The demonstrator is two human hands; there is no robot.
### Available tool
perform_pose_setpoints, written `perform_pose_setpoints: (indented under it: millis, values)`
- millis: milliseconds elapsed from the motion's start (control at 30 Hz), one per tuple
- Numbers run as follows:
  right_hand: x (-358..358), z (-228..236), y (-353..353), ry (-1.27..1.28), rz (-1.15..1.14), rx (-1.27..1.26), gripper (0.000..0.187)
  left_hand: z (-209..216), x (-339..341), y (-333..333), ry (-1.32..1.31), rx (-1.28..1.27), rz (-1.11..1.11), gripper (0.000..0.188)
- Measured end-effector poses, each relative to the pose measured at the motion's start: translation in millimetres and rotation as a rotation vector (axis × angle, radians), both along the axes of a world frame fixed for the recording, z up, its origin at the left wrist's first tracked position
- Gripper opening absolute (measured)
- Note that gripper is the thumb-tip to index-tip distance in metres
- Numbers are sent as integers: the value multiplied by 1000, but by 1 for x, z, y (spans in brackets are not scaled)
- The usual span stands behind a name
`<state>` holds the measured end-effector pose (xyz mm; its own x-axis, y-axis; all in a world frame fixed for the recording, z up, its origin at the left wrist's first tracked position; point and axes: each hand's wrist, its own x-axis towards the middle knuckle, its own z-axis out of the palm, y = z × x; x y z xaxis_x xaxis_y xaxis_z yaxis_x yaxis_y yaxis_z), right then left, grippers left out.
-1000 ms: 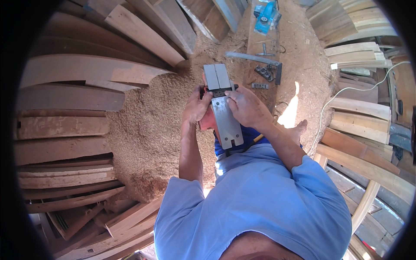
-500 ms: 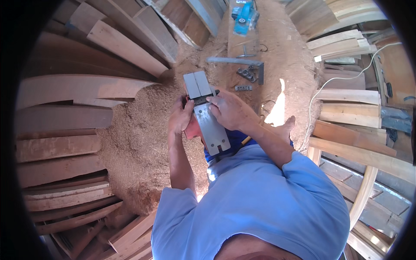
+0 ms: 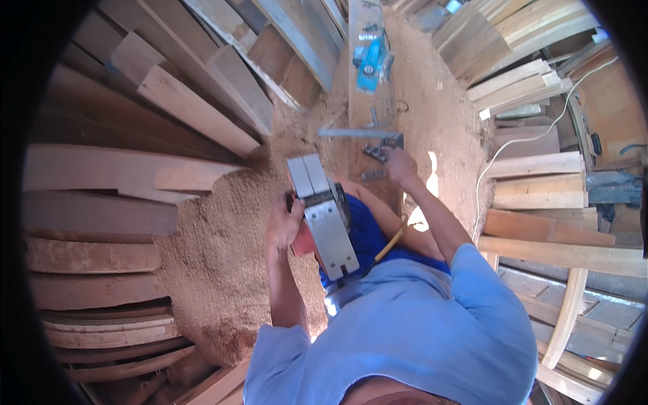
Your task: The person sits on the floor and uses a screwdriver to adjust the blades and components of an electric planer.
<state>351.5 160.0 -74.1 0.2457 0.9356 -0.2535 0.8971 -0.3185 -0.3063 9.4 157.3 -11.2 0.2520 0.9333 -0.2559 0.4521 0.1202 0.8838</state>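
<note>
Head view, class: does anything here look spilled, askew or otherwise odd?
Wood shavings lie thickly strewn beside the boards, as if spilled. The red planer in the left hand is turned sole-up, not its usual way round. No clear damage shows.

Cannot see most fingers of the left hand [image 3: 283, 223], hidden behind the planer [image 3: 329, 233]. Cannot make out, for blur, a grip or mere touch between right hand [image 3: 400, 165] and metal block [image 3: 372, 153]. Cannot follow the plank [image 3: 361, 106] past the top edge, nor the boards [image 3: 94, 219] into the black rim at left.
</note>
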Motion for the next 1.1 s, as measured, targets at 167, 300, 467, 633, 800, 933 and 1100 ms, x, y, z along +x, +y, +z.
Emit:
perform_pose_setpoints:
  millis: [167,300,467,633,800,933,1100]
  values:
    - [-10,-40,45,-111,135,80,32,8,-1,3,-6,-3,-10,39]
    - [-15,-48,63,-160,176,14,31,14,5,3,43,12,24,38]
    - [-9,-45,71,-112,217,-119,29,21,11,5,117,-11,13,37]
    - [-6,-57,73,6,183,-14,27,17,19,9,132,-10,13,40]
    - [6,-49,59,169,169,-16,28,30,33,13,267,4,-2,43]
    - [31,-23,28,284,90,73,31,24,29,21,314,-46,-16,45]
    - [90,4,-42,443,-206,141,32,19,38,46,258,-55,-105,44]
